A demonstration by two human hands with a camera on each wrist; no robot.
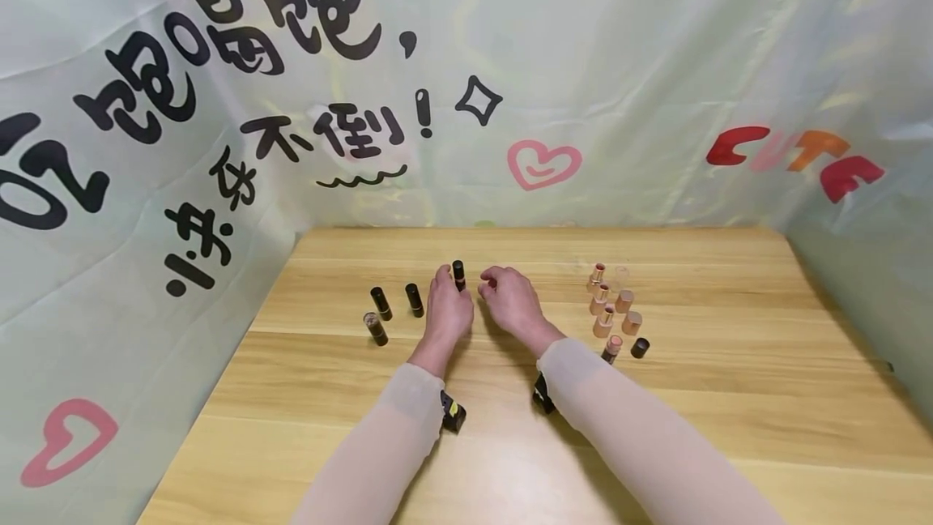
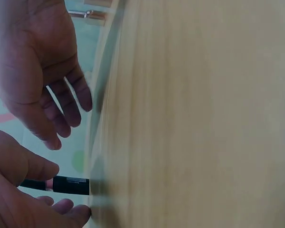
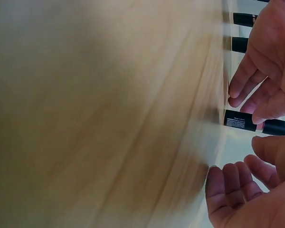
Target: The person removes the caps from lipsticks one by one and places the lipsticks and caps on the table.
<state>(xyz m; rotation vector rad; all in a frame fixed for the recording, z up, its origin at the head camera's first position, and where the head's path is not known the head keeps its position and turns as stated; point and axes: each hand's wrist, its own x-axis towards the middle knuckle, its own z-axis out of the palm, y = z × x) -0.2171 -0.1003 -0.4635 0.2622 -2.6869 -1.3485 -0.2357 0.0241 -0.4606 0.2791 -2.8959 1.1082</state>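
In the head view a black capped lipstick [image 1: 458, 272] stands upright on the table beside my left hand [image 1: 449, 306]. From the right wrist view, the left thumb lies close against this lipstick [image 3: 241, 120], while the other fingers are extended and spread apart from it. A pinkish ring shows between its base and cap. My right hand [image 1: 512, 298] hovers just right of it with loosely bent fingers, holding nothing. Left of the left hand stand more black lipsticks, one [image 1: 415, 300] nearest, one [image 1: 381, 303] farther out, and one with a clear-looking top [image 1: 375, 329].
On the right stand several uncapped rose-gold lipsticks [image 1: 602, 322] with loose caps [image 1: 632, 323] beside them. Closer to me are an uncapped black lipstick [image 1: 612, 348] and a black cap [image 1: 640, 347]. A printed cloth [image 1: 619, 63] surrounds the wooden table [image 1: 481, 460].
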